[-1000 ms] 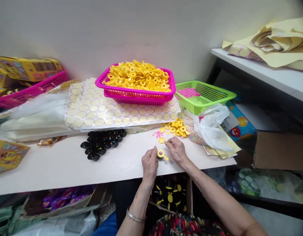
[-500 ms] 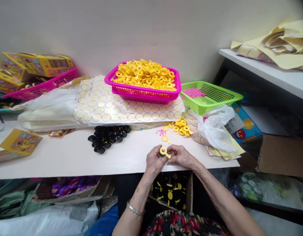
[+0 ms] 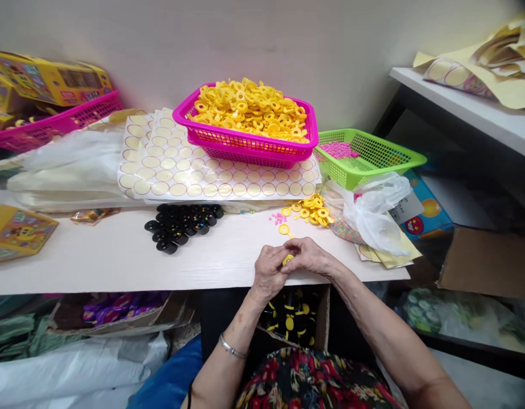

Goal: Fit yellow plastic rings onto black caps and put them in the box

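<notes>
My left hand (image 3: 269, 271) and my right hand (image 3: 310, 255) meet at the front edge of the white table (image 3: 117, 261). Both are closed around one small yellow plastic piece (image 3: 287, 259), of which only a sliver shows between the fingers. A single yellow ring (image 3: 283, 229) lies just beyond my hands. Further back are a small heap of yellow rings (image 3: 310, 211) and a few tiny pink beads (image 3: 278, 218). A cluster of black caps (image 3: 182, 225) sits to the left of my hands.
A pink basket (image 3: 249, 149) full of yellow rings stands on sheets of round stickers (image 3: 194, 176). A green basket (image 3: 371, 159) with pink beads and a white plastic bag (image 3: 373, 213) lie at the right. Yellow boxes (image 3: 45, 79) are at left; a box of black-and-yellow parts (image 3: 290, 324) is under the table.
My hands have closed together over the yellow piece, which was showing its pink-centred face before and is now mostly hidden. The view has shifted slightly.
</notes>
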`<state>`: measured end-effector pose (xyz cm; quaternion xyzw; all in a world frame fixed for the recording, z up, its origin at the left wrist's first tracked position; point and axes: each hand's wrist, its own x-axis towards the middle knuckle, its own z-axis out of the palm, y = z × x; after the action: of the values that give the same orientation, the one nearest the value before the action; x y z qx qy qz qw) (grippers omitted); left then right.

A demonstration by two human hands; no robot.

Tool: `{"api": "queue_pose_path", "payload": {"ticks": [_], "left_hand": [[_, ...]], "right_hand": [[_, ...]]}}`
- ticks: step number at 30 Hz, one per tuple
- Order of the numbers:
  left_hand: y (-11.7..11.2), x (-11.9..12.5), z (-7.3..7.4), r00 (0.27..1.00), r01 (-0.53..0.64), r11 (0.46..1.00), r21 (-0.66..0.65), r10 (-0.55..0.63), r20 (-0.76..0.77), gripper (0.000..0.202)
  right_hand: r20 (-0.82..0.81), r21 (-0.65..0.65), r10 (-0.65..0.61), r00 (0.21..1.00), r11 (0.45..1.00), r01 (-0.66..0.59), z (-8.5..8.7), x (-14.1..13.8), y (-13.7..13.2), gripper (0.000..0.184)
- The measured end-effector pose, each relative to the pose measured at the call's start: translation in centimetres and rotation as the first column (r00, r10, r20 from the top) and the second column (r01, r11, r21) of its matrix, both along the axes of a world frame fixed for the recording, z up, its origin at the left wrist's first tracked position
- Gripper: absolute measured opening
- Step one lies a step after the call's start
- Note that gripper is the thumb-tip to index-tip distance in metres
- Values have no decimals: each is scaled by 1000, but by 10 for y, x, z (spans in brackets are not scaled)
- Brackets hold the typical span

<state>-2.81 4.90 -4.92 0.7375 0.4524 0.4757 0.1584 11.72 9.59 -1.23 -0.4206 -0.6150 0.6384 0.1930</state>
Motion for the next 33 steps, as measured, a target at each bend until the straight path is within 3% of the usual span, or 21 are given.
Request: {"api": "queue_pose_path", "payload": {"ticks": [4,9,12,19,26,30,33], "left_hand": [[0,-1,0,999,28,999,33,-28,20,16],[-2,-5,3,999,32,989,-144,-32,8,16],[-1,-6,6,1000,1,976,-219,6,30,17],[-6,3,18,999,41,987,-154,-35,40,10],[-40,-5,29,988,153,984,-96,-155,-23,11],[-62,-8,27,981,186,965,-187,-193,-21,14],[-71,-16,28,967,237,927,-291,-254,-22,18]], "right_hand": [[-50,-55,24,998,998,-27,2,-4,-2,32],[-30,-20,-197,980,980,196,-4,-14,-13,30],[-110,7,-231,967,972,234,-6,-15,-17,32],[-104,-119,-136,985,985,124,6,-10,-20,37],[-323,-272,-191,927,957,102,13,-12,-62,37],[-406,-401,-131,904,915,-47,8,-7,-82,43],[-360,-404,-104,927,913,-55,-4,-7,-91,39]]}}
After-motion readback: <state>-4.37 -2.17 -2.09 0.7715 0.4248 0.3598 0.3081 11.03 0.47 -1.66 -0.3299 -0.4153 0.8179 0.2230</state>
